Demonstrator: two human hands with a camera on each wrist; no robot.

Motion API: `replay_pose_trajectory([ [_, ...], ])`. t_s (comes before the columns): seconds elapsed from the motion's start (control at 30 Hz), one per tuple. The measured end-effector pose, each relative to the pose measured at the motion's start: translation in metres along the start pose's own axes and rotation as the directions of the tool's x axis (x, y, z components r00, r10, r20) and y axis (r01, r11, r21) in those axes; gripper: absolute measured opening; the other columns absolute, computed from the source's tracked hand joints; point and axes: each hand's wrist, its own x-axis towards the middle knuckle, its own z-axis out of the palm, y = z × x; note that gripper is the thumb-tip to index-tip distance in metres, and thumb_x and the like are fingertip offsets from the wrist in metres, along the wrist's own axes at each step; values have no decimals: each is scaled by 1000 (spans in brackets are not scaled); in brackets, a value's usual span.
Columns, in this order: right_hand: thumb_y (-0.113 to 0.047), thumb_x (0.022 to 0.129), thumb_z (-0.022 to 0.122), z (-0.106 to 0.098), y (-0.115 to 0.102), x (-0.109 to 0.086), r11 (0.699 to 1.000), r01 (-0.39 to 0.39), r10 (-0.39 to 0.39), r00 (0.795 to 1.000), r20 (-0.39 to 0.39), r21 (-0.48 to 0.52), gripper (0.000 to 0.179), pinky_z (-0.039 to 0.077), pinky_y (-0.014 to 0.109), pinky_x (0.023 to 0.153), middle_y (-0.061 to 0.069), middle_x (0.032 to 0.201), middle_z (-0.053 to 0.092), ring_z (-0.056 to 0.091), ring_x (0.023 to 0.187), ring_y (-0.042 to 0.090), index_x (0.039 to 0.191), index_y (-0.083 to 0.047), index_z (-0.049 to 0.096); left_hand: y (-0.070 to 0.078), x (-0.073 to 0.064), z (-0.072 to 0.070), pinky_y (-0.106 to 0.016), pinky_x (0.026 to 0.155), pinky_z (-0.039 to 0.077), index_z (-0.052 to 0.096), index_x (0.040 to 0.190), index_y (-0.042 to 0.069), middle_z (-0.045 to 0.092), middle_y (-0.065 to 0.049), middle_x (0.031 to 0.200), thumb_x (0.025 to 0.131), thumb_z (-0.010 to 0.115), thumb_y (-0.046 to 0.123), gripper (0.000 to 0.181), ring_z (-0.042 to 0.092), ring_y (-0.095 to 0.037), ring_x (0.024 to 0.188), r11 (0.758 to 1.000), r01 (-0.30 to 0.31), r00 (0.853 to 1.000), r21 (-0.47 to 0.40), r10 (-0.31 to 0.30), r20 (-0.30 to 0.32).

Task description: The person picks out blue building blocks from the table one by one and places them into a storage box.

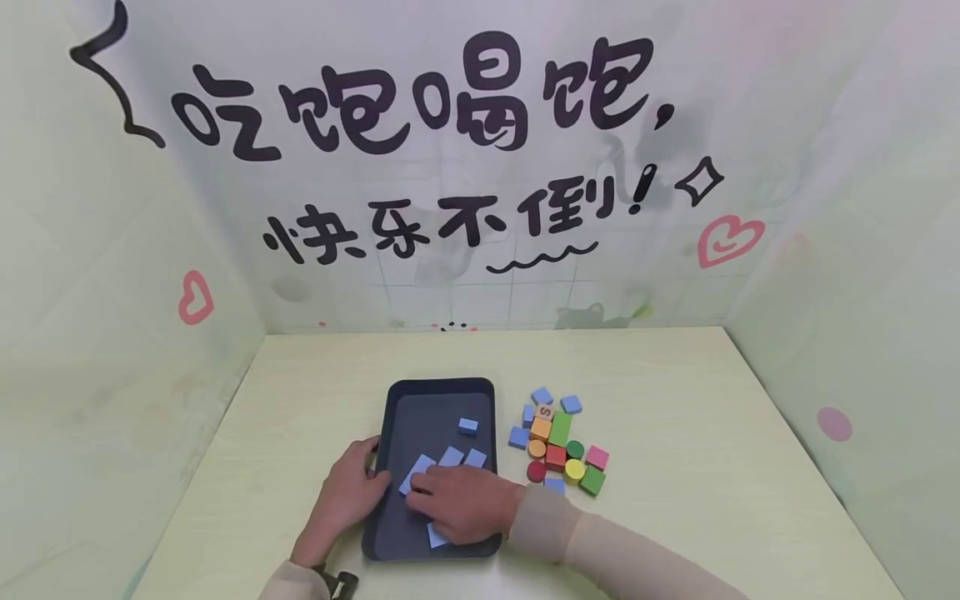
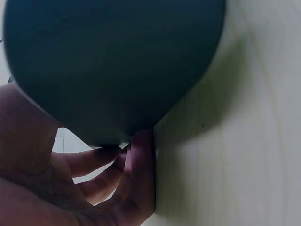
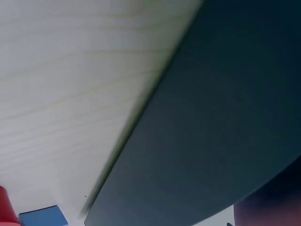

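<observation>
Pale wood-grain table [image 1: 697, 417], dark tray [image 1: 427, 417] resting on it; coloured blocks [image 1: 556, 458] clustered beside the tray

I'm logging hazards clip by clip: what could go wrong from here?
The right sleeve appears right beside a lone blue block outside the tray, so it might nudge that block. The right hand is low over several blue blocks in the tray and could knock them askew. The left hand touches the tray's left side; an uneven push might slide the tray.
</observation>
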Motion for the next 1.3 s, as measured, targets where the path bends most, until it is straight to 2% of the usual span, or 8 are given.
replay_pose_trajectory([
  [0.37, -24, 109, 60, 5, -3, 2, 997, 5, -4, 1000, 3, -71, 28, 49, 17, 90, -7, 133, 60, 54, 106, 6, 136, -24, 67, 0, 0, 0, -42, 75, 51, 56, 152, -8, 64, -20, 133, 95, 69, 12, 62, 63, -23, 93, 1000, 5, 1000, 14, -5, 1],
  [0.7, -27, 110, 59, 8, -2, 1, 997, 3, -2, 1000, 12, -72, 30, 49, 16, 93, -7, 139, 59, 54, 110, 6, 139, -25, 68, 1, 0, 0, -41, 76, 51, 57, 152, -7, 64, -20, 134, 95, 69, 12, 62, 63, -23, 93, 1000, 3, 1000, 8, -3, 1],
  [1.1, -24, 111, 57, 8, -2, 0, 998, -1, 0, 1000, -7, -63, 29, 49, 18, 93, -7, 139, 60, 54, 111, 7, 137, -25, 69, 2, -1, -1, -38, 69, 49, 55, 153, -9, 63, -20, 132, 97, 69, 12, 61, 60, -20, 87, 1000, 9, 1000, -7, -8, 15],
  [1.3, -25, 111, 57, 8, -2, 0, 998, 1, -1, 1000, -7, -66, 30, 48, 18, 95, -7, 139, 60, 54, 112, 7, 138, -25, 68, 3, -2, -1, -38, 71, 49, 56, 153, -9, 64, -20, 132, 96, 69, 12, 61, 61, -21, 88, 1000, 5, 1000, -7, -5, 11],
])
